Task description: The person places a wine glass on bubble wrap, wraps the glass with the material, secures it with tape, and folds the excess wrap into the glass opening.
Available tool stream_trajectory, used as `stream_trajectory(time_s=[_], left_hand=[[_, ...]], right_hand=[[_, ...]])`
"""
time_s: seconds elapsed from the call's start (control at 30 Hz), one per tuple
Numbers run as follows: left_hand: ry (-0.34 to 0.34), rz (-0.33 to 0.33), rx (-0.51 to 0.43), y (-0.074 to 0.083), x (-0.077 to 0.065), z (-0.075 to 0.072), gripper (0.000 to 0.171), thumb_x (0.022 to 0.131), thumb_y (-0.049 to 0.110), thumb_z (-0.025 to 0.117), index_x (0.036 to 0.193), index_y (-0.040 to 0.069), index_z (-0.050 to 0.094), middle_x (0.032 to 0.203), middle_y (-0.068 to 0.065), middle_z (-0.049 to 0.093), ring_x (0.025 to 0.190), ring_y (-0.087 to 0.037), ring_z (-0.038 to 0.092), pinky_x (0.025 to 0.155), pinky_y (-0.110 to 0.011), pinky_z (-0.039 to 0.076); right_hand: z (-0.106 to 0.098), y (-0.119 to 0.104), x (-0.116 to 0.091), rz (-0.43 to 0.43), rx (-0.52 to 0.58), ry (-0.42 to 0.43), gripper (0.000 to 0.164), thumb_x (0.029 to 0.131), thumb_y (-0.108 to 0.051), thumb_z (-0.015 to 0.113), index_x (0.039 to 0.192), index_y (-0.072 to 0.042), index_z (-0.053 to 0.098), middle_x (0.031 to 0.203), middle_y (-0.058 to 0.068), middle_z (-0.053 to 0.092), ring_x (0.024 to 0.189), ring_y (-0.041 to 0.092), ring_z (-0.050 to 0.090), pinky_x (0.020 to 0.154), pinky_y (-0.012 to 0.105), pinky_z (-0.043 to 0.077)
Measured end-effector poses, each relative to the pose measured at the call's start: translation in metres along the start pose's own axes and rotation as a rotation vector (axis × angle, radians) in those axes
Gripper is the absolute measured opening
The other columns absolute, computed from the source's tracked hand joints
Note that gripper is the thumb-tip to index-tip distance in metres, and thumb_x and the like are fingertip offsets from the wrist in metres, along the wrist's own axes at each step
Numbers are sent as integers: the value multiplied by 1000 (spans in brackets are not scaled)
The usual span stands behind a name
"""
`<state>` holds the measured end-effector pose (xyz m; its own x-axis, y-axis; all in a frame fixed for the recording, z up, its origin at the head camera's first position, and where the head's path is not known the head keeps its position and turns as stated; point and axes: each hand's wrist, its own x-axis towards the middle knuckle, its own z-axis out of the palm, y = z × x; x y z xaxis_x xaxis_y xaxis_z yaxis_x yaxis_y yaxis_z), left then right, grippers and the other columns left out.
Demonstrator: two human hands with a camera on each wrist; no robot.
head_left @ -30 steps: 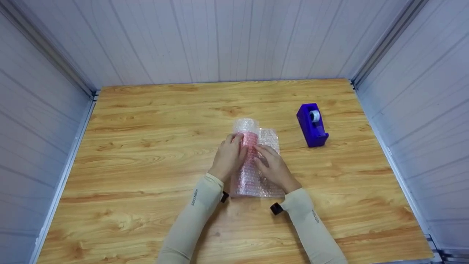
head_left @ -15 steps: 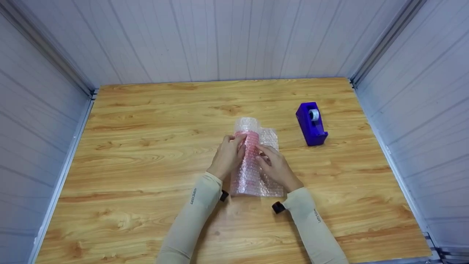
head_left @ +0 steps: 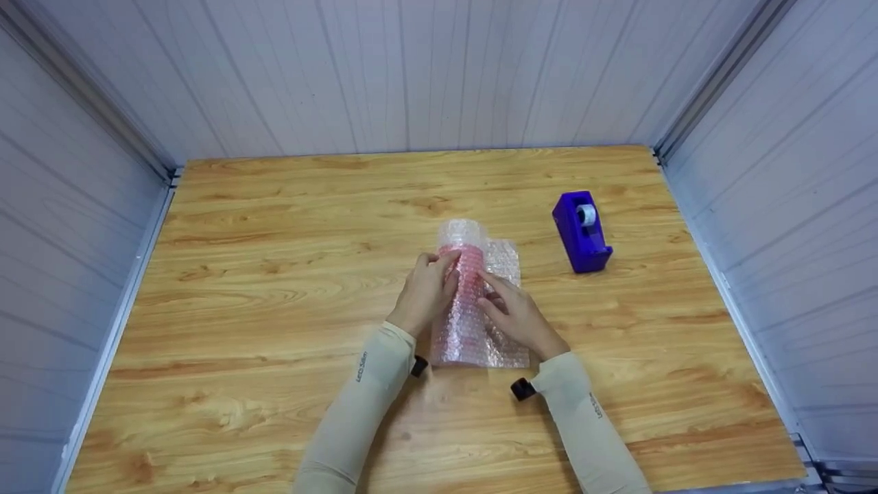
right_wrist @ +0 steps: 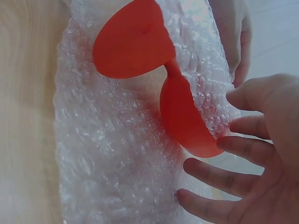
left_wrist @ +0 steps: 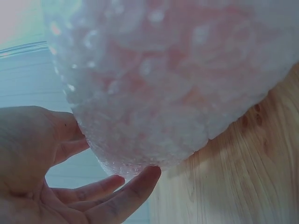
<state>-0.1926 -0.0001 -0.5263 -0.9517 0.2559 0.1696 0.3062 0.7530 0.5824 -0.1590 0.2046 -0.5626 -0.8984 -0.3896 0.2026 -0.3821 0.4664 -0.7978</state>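
A sheet of bubble wrap [head_left: 461, 336] is folded over a red thing near the middle of the table, its flat flap [head_left: 504, 257] lying to the right. Inside the fold, the right wrist view shows a red goblet-like thing [right_wrist: 189, 114] with a round disc, thin stem and rounded bowl; the wrap hides part of it. My left hand [head_left: 424, 291] grips the rolled side, thumb and fingers bent around the wrap [left_wrist: 154, 93]. At the roll's right side, my right hand [head_left: 514, 312] touches the wrap with fingertips, its fingers spread and mostly straight in the right wrist view.
A purple tape dispenser [head_left: 582, 233] with a roll of clear tape stands to the right, beyond my right hand. The wooden table [head_left: 274, 274] is bounded by pale panels [head_left: 439, 75] at the back and both sides.
Both hands stay at the bubble wrap, which keeps its place. The right hand's fingers have shifted slightly, the thumb now farther below the forefinger.
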Motion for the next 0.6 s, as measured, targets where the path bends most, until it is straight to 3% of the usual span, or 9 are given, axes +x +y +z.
stream_trajectory(time_s=[0.23, 0.6], left_hand=[[9, -2, 11, 2, 0, 2, 40, 99, 17, 62, 139, 13, 59, 124, -24, 57, 103, -39, 64, 84, -47, 56], [5, 6, 19, 9, -1, 3, 44, 97, 18, 64, 140, 13, 58, 123, -24, 54, 98, -40, 64, 84, -47, 56]], right_hand=[[-2, -1, -2, 27, -31, -45, 58, 104, -22, 56, 156, -10, 33, 152, 15, 44, 112, 30, 64, 95, 38, 51], [-5, 3, -4, 33, -44, -55, 58, 105, -22, 55, 156, -6, 32, 153, 20, 40, 121, 35, 58, 104, 45, 45]])
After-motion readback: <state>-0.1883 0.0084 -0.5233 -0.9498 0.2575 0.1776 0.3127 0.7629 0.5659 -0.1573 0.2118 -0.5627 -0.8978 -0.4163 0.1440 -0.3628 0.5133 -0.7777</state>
